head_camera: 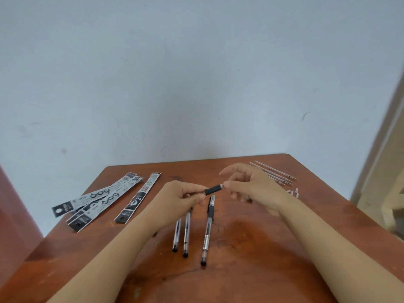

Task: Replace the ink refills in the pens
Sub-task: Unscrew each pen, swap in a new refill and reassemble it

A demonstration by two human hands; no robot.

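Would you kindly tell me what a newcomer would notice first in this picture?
The eye lands at the centre, where the left hand holds a pen's black grip section and the right hand pinches its tip end. Three pens lie side by side just nearer the person; printed refill packets fan out at left, loose refills lie at the far right.

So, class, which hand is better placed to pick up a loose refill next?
Right. The right hand sits beside the loose refills at the far right of the table, only pinching the tip of the pen; the left hand grips the pen, farther away.
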